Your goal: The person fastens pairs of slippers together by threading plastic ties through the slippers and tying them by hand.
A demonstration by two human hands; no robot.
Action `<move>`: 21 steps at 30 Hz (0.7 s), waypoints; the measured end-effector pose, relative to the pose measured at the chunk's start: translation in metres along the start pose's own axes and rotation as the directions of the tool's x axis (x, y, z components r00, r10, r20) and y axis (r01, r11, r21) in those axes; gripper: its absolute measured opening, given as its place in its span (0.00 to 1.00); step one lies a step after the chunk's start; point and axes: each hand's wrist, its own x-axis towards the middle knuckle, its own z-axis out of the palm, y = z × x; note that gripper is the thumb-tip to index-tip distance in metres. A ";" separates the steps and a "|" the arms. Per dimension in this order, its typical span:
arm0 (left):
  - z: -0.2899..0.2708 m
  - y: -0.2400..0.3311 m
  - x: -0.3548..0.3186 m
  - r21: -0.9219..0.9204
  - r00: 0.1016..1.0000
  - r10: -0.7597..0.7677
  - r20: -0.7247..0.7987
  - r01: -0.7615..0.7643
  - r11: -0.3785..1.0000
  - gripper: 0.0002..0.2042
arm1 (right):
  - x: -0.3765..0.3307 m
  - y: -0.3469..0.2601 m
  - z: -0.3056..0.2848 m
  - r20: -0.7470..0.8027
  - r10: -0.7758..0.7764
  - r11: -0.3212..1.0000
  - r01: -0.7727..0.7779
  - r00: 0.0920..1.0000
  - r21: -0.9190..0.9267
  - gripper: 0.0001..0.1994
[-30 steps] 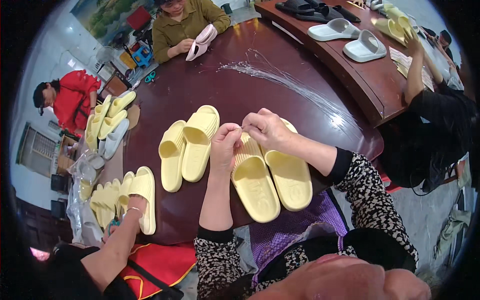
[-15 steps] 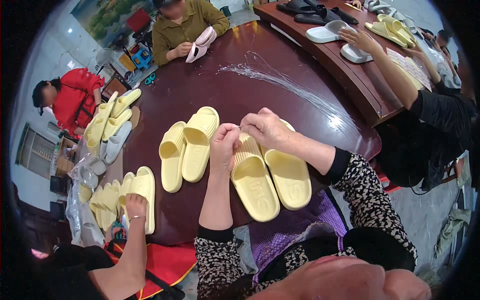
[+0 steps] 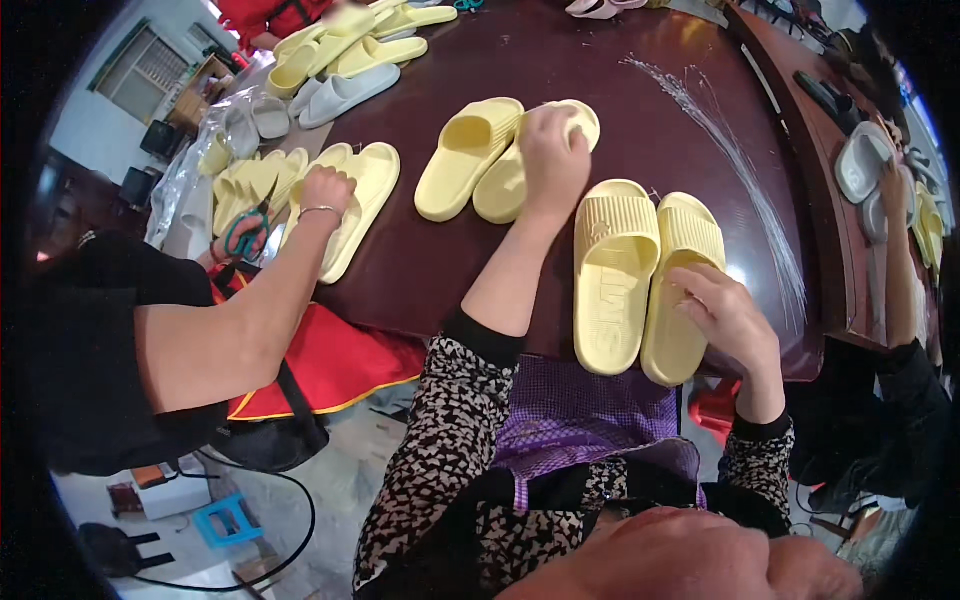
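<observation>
A pair of yellow slide slippers lies near me: the left slipper (image 3: 612,290) and right slipper (image 3: 685,300) sit side by side, toes away from me. A thin strand shows between their toes. My right hand (image 3: 725,310) hovers over the right slipper's footbed, its fingers loosely apart and holding nothing. My left hand (image 3: 555,165) reaches forward onto another yellow slipper (image 3: 502,190), covering much of its strap. The thumb stands apart from the bent fingers, whose tips are partly hidden. Beside that slipper rests its mate (image 3: 455,165).
A bundle of thin clear strands (image 3: 735,165) lies to the right. At my left, a co-worker's hand (image 3: 325,190) is at yellow slippers (image 3: 365,205); their other hand has green-handled scissors (image 3: 245,235). Grey slippers (image 3: 350,93) lie far left. A second table (image 3: 800,190) stands right.
My hands have parted from the near pair's straps, where they were pinched together. The left has moved to the neighbouring pair; the right has drawn back over the right slipper. The view has turned left.
</observation>
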 end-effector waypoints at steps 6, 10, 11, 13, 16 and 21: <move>-0.026 -0.024 0.025 0.135 0.934 -0.311 -0.178 0.336 0.932 0.12 | 0.012 -0.003 0.010 -0.051 -0.058 0.970 0.044 0.997 -0.240 0.16; -0.029 -0.049 0.021 0.266 0.919 -0.394 0.026 0.373 0.889 0.20 | 0.022 0.010 0.023 -0.101 -0.039 0.922 -0.003 0.994 -0.387 0.11; -0.027 -0.048 0.018 0.277 0.898 -0.435 0.057 0.405 0.871 0.23 | 0.023 0.020 0.028 -0.093 -0.090 0.913 0.045 0.992 -0.405 0.09; -0.017 -0.042 0.014 0.303 0.867 -0.467 0.172 0.405 0.863 0.26 | 0.020 0.036 0.040 -0.165 -0.144 0.905 0.062 0.976 -0.421 0.08; -0.019 -0.054 0.010 0.310 0.896 -0.362 0.258 0.278 0.909 0.26 | 0.021 0.039 0.038 -0.223 -0.175 0.862 0.040 0.959 -0.506 0.08; -0.010 -0.084 0.007 0.197 0.899 -0.280 0.337 0.223 0.955 0.24 | 0.017 0.066 0.007 -0.235 -0.196 0.751 -0.008 0.952 -0.660 0.07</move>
